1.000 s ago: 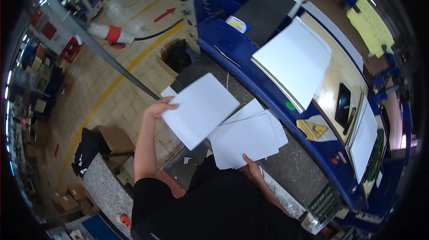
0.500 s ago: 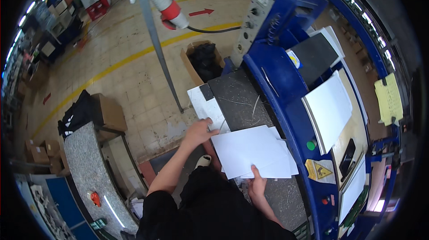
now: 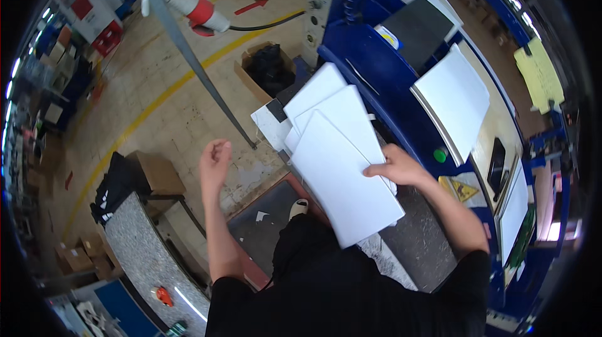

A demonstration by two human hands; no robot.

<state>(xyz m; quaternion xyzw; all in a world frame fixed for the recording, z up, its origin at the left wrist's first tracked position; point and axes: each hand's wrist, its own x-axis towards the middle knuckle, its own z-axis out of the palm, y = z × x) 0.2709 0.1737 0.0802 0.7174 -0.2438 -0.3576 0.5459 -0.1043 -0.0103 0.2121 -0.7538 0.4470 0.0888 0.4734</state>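
My right hand (image 3: 399,166) grips a fanned bunch of white sheets (image 3: 342,174) by its right edge, thumb on top and fingers beneath. The sheets are tilted and spread unevenly over the dark work surface (image 3: 421,230) of a blue machine, hiding part of it. To the left, apart from the sheets, my left hand (image 3: 216,160) is raised over the floor. Its fingers are loosely bent, and nothing shows in them.
A blue machine (image 3: 360,55) stands on the right, with a white stack (image 3: 454,102) on its ledge. A grey post (image 3: 194,61) rises ahead, beside a cardboard box (image 3: 254,80) of black material. At left is a speckled grey tabletop (image 3: 141,255) holding an orange object (image 3: 163,296).
The white sheets have been turned and lifted, and they are now fanned apart. My left hand has left their edge and moved left. My right hand has shifted up and right with them.
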